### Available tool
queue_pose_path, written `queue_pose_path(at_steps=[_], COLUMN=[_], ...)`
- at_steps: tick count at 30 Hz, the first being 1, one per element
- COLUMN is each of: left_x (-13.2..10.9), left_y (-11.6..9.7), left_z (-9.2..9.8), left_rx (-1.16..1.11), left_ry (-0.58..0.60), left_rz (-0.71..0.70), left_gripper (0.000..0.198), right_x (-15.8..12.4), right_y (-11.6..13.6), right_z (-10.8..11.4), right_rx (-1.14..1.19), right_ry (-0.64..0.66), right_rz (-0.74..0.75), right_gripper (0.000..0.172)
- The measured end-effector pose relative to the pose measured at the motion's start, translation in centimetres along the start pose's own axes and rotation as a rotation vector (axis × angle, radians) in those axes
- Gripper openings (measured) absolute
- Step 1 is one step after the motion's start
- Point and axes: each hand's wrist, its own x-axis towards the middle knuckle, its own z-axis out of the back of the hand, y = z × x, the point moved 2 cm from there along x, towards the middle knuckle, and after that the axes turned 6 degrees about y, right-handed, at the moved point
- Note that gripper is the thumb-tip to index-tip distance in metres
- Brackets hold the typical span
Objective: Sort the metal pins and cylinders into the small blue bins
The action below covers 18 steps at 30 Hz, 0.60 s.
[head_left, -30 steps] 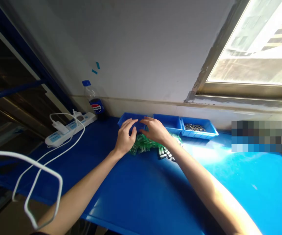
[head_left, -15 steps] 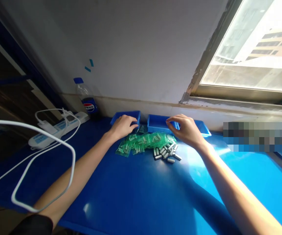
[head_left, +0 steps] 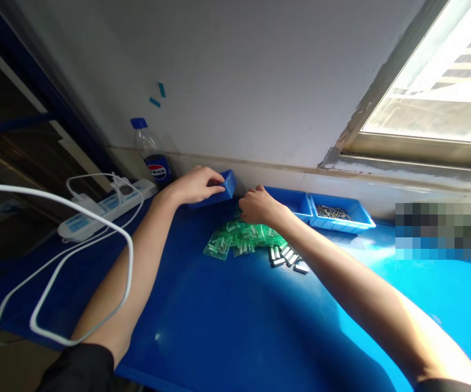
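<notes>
My left hand (head_left: pixel 198 184) grips the edge of a small blue plastic bin (head_left: pixel 229 185) between thumb and fingers. The bin is tilted up near the wall, and its inside is hidden from me. My right hand (head_left: pixel 256 206) is closed above the back of a heap of green-printed clear plastic bags (head_left: pixel 241 235); whatever its fingers hold is hidden. Small metal parts show inside the bags. Beside the heap, partly behind my right forearm, lie several short silvery metal cylinders (head_left: pixel 287 255).
Two more blue bins stand along the wall: a middle bin (head_left: pixel 290 194) and a right bin (head_left: pixel 353 222) holding many thin metal pieces (head_left: pixel 332 213). A cola bottle (head_left: pixel 153 155), a white power strip (head_left: pixel 108 209) and looping white cable (head_left: pixel 127 272) occupy the left side.
My left hand has taken hold of the left bin and tilted it up. My right hand has moved left from the middle bin to the back of the bag heap, and its fingers have closed. The view has shifted slightly.
</notes>
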Motion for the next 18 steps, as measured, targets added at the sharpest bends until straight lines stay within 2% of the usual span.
queue_pose_path(at_steps=[4,8,13,18], left_x=[0.2,0.4,0.6,1.1], left_y=[-0.6,-1.6,-3.0,-3.7], left_z=[-1.2,-3.6,-6.9,-8.9], left_rx=[0.19,0.289,0.442,0.456], left_ry=[0.14,0.21,0.293,0.332], left_rz=[-0.098,-0.069,-0.013,0.001], left_gripper=[0.03,0.029,0.033,0.034], right_x=[-2.1,-5.5,-11.5,-15.7], right_y=[0.7,-0.7,-5.8,-11.9], right_z=[-0.4,0.2,0.9,-0.2], right_rx=[0.047,0.213,0.44,0.473], right_ry=[-0.038,-0.195,-0.374,-0.379], right_rz=[0.107,0.117,-0.028,-0.241], right_gripper=[0.027,0.025,0.029,0.028])
